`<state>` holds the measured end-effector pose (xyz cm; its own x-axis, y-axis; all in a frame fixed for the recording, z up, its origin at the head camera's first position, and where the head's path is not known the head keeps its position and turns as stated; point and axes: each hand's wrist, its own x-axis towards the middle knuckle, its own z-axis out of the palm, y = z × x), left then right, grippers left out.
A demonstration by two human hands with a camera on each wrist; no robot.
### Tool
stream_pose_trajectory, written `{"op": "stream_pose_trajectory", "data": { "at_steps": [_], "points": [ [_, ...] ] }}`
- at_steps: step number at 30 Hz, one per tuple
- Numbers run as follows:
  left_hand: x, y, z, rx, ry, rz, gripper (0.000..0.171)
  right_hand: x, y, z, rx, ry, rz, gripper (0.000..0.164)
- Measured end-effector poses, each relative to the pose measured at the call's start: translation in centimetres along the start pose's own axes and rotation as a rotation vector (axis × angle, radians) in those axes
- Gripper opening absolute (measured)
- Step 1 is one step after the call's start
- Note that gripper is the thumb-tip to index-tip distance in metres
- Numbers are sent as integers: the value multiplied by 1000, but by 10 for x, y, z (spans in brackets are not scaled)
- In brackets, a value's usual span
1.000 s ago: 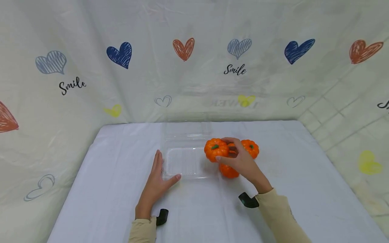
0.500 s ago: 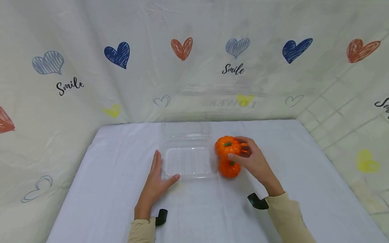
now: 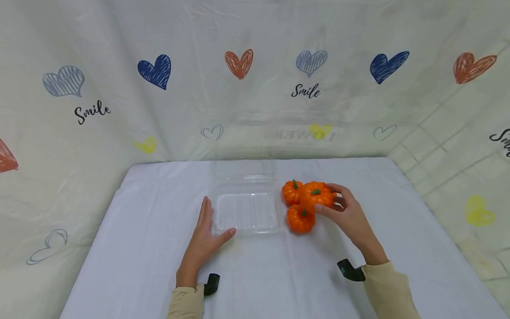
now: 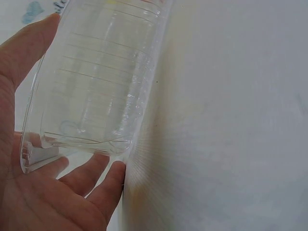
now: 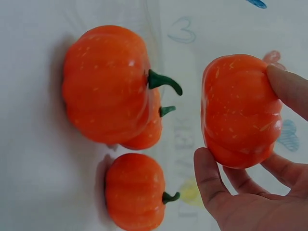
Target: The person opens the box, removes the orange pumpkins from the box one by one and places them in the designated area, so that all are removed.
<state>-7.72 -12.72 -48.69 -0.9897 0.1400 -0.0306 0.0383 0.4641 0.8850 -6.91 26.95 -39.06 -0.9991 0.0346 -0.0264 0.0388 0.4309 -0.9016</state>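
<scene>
My right hand (image 3: 350,217) holds a small orange toy pumpkin (image 3: 316,195) above the table, thumb on one side and fingers on the other; the right wrist view shows this held pumpkin (image 5: 240,110) off the cloth. Two more pumpkins, a front one (image 3: 300,220) and a back one (image 3: 292,193), stand left of that hand. Another pumpkin (image 5: 135,192) on the cloth appears in the right wrist view, mostly hidden behind my fingers from the head. With straight fingers, my left hand (image 3: 205,241) rests against the left side and front corner of a clear plastic box (image 3: 247,231).
The box's clear hinged lid (image 3: 244,166) stands open toward the back. White cloth covers the table (image 3: 255,274). Behind it hangs a pale curtain (image 3: 263,106) printed with hearts and words.
My right hand has moved right with the held pumpkin, away from over the box's right edge. The back pumpkin beside the box has come into sight. My left hand has stayed in place.
</scene>
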Motion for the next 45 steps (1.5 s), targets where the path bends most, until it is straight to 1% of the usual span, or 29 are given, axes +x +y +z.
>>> {"op": "stream_pose_trajectory", "data": {
  "at_steps": [12, 22, 27, 29, 37, 45],
  "points": [
    [0, 0, 0, -5, 5, 14, 124, -12, 24, -14, -37, 14, 39, 80],
    [-1, 1, 1, -11, 12, 15, 123, -22, 40, -21, -71, -10, 82, 80],
    [0, 1, 1, 7, 9, 11, 123, -26, 49, -25, -105, -24, 109, 81],
    [0, 1, 1, 15, 7, 9, 123, -26, 53, -26, -121, -28, 115, 81],
    [1, 0, 0, -4, 4, 10, 124, -27, 66, -27, -159, -54, 124, 79],
    [0, -1, 0, 4, 5, 3, 125, -28, 71, -22, -149, -74, 128, 78]
  ]
}}
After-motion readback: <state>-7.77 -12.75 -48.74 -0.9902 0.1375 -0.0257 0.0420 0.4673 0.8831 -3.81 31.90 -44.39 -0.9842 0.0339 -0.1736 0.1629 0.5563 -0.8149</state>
